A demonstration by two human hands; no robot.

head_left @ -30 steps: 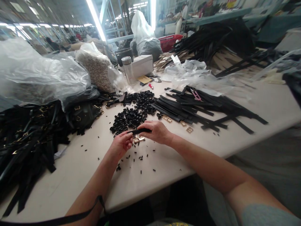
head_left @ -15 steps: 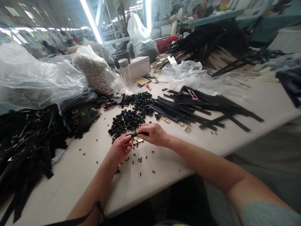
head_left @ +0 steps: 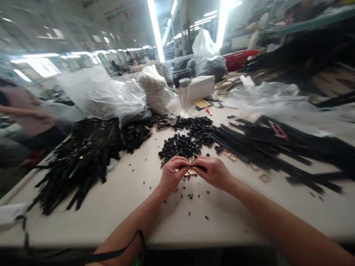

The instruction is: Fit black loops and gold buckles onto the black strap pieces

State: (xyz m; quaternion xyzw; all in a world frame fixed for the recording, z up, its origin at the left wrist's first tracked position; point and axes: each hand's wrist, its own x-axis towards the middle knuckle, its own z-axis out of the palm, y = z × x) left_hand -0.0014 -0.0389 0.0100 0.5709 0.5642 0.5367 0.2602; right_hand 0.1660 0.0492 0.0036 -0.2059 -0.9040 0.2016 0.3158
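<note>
Black strap [head_left: 202,169] mostly hidden by the fingers; clamped between thumb and fingers of both left hand [head_left: 173,173] and right hand [head_left: 213,171], fingertips brought close together. Held above the table [head_left: 222,231], at the near side of heaped black loops [head_left: 179,146]. Gold buckles [head_left: 190,172] partly covered by the hands. Black strips [head_left: 231,143] spread at right; buckled straps [head_left: 85,155] piled at left.

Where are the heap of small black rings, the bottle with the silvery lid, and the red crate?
Heap of black rings [head_left: 179,146]: head view, its middle.
Bottle [head_left: 185,95]: head view, its clear side.
Red crate [head_left: 239,61]: head view, its wall.
</note>
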